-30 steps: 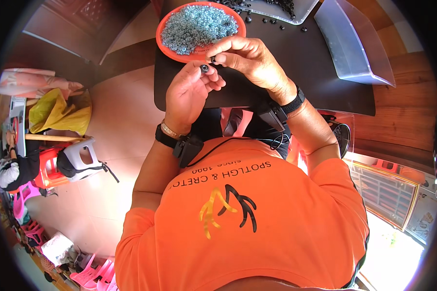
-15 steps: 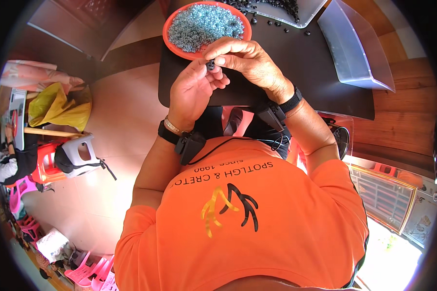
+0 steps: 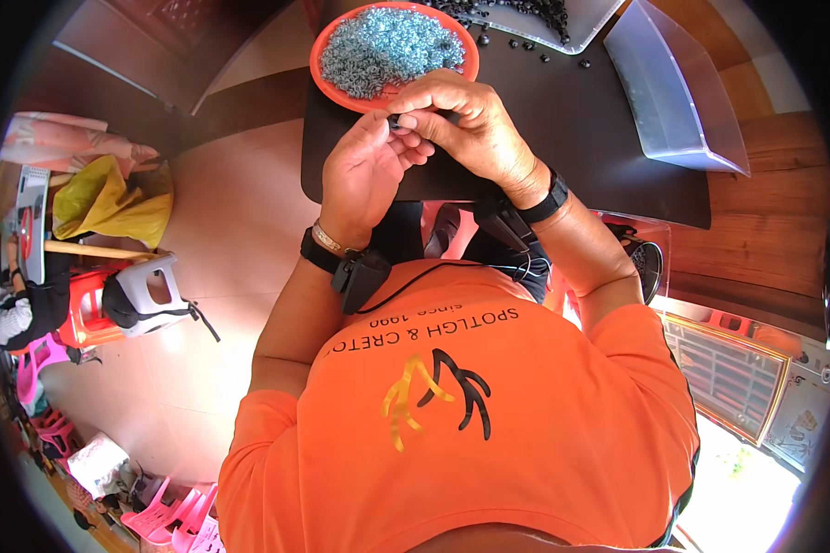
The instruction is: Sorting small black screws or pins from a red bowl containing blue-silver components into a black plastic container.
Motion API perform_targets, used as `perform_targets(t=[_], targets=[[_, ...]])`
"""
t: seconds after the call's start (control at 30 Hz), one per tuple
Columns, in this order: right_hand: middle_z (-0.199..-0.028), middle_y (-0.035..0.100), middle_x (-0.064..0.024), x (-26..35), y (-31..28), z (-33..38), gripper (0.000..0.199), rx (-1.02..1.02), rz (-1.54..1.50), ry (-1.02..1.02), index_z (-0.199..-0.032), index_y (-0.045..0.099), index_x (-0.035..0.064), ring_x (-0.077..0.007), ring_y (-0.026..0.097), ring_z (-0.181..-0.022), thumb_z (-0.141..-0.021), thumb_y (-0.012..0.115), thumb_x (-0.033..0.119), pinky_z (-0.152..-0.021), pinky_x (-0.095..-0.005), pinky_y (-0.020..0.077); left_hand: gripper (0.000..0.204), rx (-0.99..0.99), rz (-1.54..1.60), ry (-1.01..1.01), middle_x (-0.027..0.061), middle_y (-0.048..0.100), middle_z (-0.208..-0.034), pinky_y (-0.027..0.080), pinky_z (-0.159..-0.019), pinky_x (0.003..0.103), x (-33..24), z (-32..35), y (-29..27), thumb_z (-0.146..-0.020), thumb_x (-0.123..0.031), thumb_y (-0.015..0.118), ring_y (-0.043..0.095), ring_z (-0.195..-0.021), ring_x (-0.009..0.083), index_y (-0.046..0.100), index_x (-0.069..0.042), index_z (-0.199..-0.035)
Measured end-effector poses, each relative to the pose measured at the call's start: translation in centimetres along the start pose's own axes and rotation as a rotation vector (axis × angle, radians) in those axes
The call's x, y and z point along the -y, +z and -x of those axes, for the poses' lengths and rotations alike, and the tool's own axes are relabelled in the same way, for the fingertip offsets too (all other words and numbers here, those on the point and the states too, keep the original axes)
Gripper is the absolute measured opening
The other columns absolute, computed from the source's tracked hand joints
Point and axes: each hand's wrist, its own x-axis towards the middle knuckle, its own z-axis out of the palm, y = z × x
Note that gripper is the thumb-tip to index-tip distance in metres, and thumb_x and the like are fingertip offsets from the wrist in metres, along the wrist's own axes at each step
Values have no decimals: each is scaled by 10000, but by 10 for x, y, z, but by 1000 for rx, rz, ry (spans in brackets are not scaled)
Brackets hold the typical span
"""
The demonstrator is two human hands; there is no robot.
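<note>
My left hand point(image 3: 363, 175) and my right hand point(image 3: 468, 127) meet above the near edge of a black table point(image 3: 563, 138). Between their fingertips sits a small black part point(image 3: 395, 121), round in outline; its exact kind is too small to make out. The left thumb and forefinger close on it from one side, the other left fingers loosely curled. My right thumb and forefinger pinch it from the other side. Just beyond the hands stands an orange-red plate point(image 3: 316, 74) heaped with small shiny silvery pieces point(image 3: 387, 46).
Several loose black parts point(image 3: 527, 45) lie near a clear tray point(image 3: 586, 35) holding more of them at the far side. A translucent bin point(image 3: 673, 97) stands at the table's right. On the left are a grey chair point(image 3: 155, 293), a yellow cloth point(image 3: 111, 203) and another person's arm point(image 3: 16, 253).
The right hand and wrist have shifted slightly left and turned a little. The black part has tilted and is more covered by the fingers. The left hand stays almost in place.
</note>
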Motion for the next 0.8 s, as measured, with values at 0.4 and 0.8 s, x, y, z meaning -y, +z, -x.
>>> perform_targets(t=[0.4,0.8], targets=[[-956,685,-50,2,8,-1,325,-92,426,-216,-988,661,74,-225,636,-922,-689,777,20,-787,-322,521,251,-23,52,3,86,577,-1096,435,-893,382,-1,-2,4,-966,-202,428,562,-1006,191,536,-25,-1107],[-978,687,-50,3,9,-1,340,-76,419,-201,-1007,658,65,-228,638,-915,-692,778,23,-790,-325,523,260,-13,78,42,75,569,-1076,424,-899,379,1,-1,3,-958,-211,448,547,-995,182,545,-19,-1104]])
